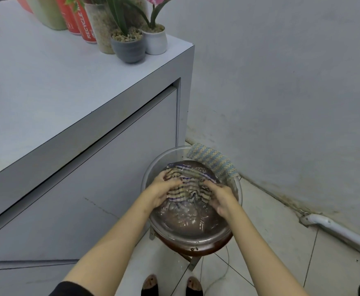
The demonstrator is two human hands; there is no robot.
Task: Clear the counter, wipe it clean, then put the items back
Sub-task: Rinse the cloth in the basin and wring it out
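Cloth [188, 190] gripped, left hand [164, 190], right hand [222, 199]

One head-worn wide camera, tilted steeply down: clear glass bowl [187, 240] close, lower centre; white counter [36, 82] upper left.

Red cans [83, 20] cropped; flower [156, 2] too.

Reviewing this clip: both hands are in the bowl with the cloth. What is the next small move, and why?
Probably lift the striped cloth out of the water and wring it over the bowl. The left hand and right hand both grip it, bunched and soaked, and a dripping cloth would likely leave the counter wet.
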